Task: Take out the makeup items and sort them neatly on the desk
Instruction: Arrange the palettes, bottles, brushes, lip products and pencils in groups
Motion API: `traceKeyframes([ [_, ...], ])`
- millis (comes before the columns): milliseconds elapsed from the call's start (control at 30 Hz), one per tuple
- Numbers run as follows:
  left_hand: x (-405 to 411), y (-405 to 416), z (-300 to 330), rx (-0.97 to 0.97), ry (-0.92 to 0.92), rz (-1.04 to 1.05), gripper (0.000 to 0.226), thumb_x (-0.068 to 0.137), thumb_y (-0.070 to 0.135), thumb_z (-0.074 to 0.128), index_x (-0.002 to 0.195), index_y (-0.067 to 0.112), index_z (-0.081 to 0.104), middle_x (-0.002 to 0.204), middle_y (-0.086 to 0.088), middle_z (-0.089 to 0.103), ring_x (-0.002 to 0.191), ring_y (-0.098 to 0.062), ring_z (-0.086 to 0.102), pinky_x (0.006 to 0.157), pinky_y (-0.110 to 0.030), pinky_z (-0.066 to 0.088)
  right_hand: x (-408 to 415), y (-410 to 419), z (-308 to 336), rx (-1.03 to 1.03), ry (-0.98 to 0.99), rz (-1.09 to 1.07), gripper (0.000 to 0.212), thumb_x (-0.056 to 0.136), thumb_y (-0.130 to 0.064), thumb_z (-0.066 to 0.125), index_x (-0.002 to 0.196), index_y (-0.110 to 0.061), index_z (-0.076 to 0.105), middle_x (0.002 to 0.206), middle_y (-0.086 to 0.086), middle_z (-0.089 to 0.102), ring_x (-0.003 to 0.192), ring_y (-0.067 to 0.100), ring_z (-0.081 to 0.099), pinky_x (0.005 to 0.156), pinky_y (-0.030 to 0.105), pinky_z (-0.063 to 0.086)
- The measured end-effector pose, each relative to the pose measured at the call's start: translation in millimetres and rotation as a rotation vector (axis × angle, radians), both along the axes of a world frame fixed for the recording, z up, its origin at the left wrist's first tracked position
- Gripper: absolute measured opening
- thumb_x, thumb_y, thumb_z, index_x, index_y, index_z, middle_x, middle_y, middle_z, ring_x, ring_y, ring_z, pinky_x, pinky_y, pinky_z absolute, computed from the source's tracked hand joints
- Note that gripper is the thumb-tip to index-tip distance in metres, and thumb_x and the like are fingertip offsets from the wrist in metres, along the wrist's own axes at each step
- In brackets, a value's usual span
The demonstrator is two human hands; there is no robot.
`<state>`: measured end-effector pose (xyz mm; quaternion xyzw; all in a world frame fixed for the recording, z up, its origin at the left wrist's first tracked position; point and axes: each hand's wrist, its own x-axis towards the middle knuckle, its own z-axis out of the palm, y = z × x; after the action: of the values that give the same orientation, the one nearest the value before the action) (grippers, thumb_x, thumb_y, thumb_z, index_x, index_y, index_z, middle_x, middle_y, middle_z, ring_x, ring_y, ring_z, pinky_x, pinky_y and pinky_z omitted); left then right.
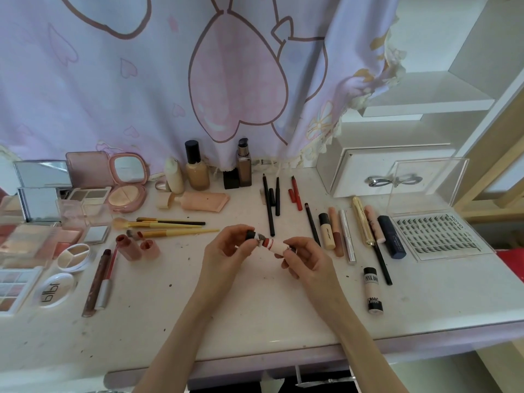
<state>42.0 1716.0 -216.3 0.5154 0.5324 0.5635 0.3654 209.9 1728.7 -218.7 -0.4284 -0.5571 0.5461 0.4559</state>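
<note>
**Both hands on one small tube above the counter**

Reaching in from below, forearms converging over mid-counter [255, 316]. Left hand [224, 256] curled, fingertips pinching the black cap end of a small white tube [269, 243]. Right hand [307, 260] curled too, gripping the tube's opposite end. Tube lying roughly level between the two grips, raised just off the surface. Just beyond the left hand, yellow-handled brushes [170, 226]; farther back, black pencils [270, 205] and foundation bottles [197, 168]. Right of the right hand, a row of lip and concealer tubes [340, 231], a "PINK" labelled bottle [373, 290], then a lash tray [436, 236]. Far left, open palettes [31, 239].
</note>
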Motion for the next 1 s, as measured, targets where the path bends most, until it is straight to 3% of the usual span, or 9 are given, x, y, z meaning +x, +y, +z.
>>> traceKeyframes([
  [100, -4, -2, -1, -0.013, -0.146, 0.014, 0.022, 0.081, 0.019, 0.063, 0.100, 0.030, 0.067, 0.083, 0.011, 0.069, 0.070, 0.001, 0.057, 0.066, -0.013, 0.046, -7, -4, -2, 0.095, -0.251, 0.057, 0.021, 0.084, -0.013, 0.066, 0.095, -0.028, 0.056, 0.087, -0.008, 0.064, 0.070, -0.002, 0.056, 0.067, 0.012, 0.044],
  [167, -4, -3, 0, -0.030, -0.105, -0.018, 0.034, 0.080, 0.023, 0.064, 0.112, 0.035, 0.062, 0.084, 0.010, 0.067, 0.075, 0.003, 0.058, 0.070, -0.011, 0.046, -11, -6, -3, 0.137, -0.349, 0.058, 0.024, 0.083, -0.015, 0.068, 0.095, -0.031, 0.055, 0.087, -0.015, 0.063, 0.077, -0.002, 0.058, 0.072, 0.011, 0.046],
  [267, 0, 0, 1, -0.058, 0.064, -0.063, 0.046, 0.082, 0.018, 0.067, 0.119, 0.041, 0.052, 0.089, 0.009, 0.063, 0.077, 0.000, 0.056, 0.072, -0.011, 0.046, -7, -3, 0, 0.099, -0.247, -0.027, 0.023, 0.083, -0.011, 0.067, 0.096, -0.027, 0.059, 0.090, -0.008, 0.065, 0.082, 0.004, 0.062, 0.076, 0.012, 0.049],
  [367, 6, 1, 1, -0.040, 0.265, -0.106, 0.032, 0.080, 0.020, 0.069, 0.102, 0.042, 0.058, 0.093, 0.010, 0.059, 0.076, -0.001, 0.051, 0.068, -0.011, 0.041, -3, -1, 5, 0.012, -0.064, -0.068, 0.023, 0.083, -0.004, 0.066, 0.096, -0.023, 0.063, 0.085, 0.002, 0.068, 0.068, 0.004, 0.065, 0.065, 0.014, 0.051],
  [467, 6, 1, 0, -0.031, 0.255, -0.104, 0.023, 0.079, 0.015, 0.071, 0.086, 0.036, 0.064, 0.090, 0.007, 0.061, 0.074, -0.001, 0.052, 0.065, -0.011, 0.038, -4, -2, 6, 0.057, -0.059, -0.003, 0.026, 0.082, 0.002, 0.065, 0.095, -0.020, 0.067, 0.090, 0.005, 0.065, 0.066, 0.005, 0.065, 0.065, 0.013, 0.050],
  [633, 7, 0, 2, -0.033, 0.224, -0.107, 0.015, 0.078, 0.007, 0.071, 0.089, 0.018, 0.070, 0.090, 0.002, 0.062, 0.072, -0.003, 0.052, 0.063, -0.013, 0.036, -5, -3, 5, 0.081, -0.055, 0.054, 0.038, 0.082, 0.009, 0.061, 0.091, -0.027, 0.068, 0.094, -0.004, 0.068, 0.079, 0.009, 0.069, 0.073, 0.014, 0.051],
  [767, 10, -3, 3, -0.040, 0.201, -0.084, 0.013, 0.080, 0.009, 0.068, 0.086, 0.020, 0.066, 0.080, 0.015, 0.059, 0.062, 0.001, 0.046, 0.061, -0.013, 0.033, -6, -4, 4, 0.043, -0.010, 0.084, 0.038, 0.084, 0.012, 0.056, 0.098, -0.022, 0.067, 0.090, -0.010, 0.074, 0.087, 0.011, 0.069, 0.075, 0.016, 0.052],
  [900, 9, -3, 1, -0.073, 0.181, -0.048, 0.014, 0.081, 0.010, 0.065, 0.088, 0.022, 0.064, 0.072, 0.015, 0.060, 0.057, -0.005, 0.040, 0.057, -0.017, 0.034, -7, -3, 5, 0.016, -0.012, -0.021, 0.019, 0.089, 0.000, 0.056, 0.101, -0.009, 0.068, 0.088, 0.000, 0.072, 0.078, 0.010, 0.069, 0.066, 0.018, 0.053],
  [1000, 8, -3, 1, -0.069, 0.198, -0.051, 0.012, 0.082, 0.013, 0.066, 0.089, 0.022, 0.063, 0.073, 0.016, 0.061, 0.057, -0.002, 0.041, 0.057, -0.012, 0.034, -7, 4, 12, 0.037, -0.061, -0.127, 0.021, 0.090, -0.022, 0.056, 0.102, -0.009, 0.067, 0.071, -0.014, 0.062, 0.061, 0.001, 0.054, 0.058, 0.013, 0.043],
])
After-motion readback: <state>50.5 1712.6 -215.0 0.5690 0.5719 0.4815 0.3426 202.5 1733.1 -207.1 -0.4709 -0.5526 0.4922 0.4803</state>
